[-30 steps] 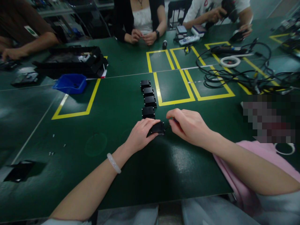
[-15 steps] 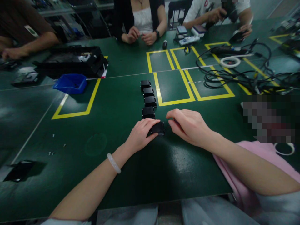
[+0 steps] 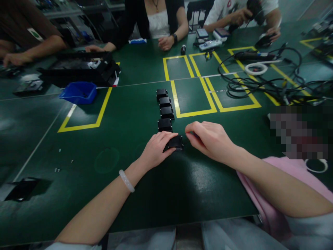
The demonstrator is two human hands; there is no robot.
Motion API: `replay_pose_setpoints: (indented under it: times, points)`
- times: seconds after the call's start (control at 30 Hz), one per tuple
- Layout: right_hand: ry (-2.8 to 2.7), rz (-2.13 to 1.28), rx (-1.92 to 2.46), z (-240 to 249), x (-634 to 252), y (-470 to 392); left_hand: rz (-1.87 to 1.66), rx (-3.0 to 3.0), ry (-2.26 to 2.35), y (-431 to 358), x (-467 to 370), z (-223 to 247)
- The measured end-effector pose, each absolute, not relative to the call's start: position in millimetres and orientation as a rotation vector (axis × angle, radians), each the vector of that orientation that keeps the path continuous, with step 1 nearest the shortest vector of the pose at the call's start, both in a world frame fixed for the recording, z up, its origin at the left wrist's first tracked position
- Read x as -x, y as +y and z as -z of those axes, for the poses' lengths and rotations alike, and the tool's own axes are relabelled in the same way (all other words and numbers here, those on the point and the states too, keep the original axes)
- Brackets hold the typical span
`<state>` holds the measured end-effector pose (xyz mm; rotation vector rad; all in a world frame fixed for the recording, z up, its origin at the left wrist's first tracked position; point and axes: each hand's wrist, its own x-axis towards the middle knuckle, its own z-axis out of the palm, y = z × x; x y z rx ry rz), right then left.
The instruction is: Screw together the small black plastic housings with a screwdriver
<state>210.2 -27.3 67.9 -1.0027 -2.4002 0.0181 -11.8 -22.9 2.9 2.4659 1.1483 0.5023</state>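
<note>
My left hand (image 3: 157, 147) grips a small black rectangular box (image 3: 177, 142) by its left side, holding it on the green table (image 3: 156, 205). Tiny metal bits like screws stick out at the box's corners. Just right of it, apart from the box, my right hand (image 3: 209, 140) is closed in a pinch of thumb and index finger; anything between the fingertips is too small to make out. Beyond my left hand, several similar black boxes (image 3: 164, 124) run away from me in a row, the nearest partly covered by my fingers.
A blue bin (image 3: 79, 93) stands at left before a stack of black trays (image 3: 78, 71). Several loose screws (image 3: 57, 170) lie on the left. Black cables (image 3: 234, 86) coil at the right, over yellow tape outlines. Three people sit across the table.
My hands and the black box stay almost still. Across the table, the middle person has reached one hand out toward the black trays, and a blue-and-white packet now shows in front of that person.
</note>
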Motion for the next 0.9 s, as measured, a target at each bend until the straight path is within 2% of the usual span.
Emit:
replay_pose_setpoints:
  times: [0.9]
  points:
    - [-2.405, -0.005, 0.942, -68.9, -210.1, -27.5, -0.507, -2.479, 1.157, -22.5, 11.9, -1.7]
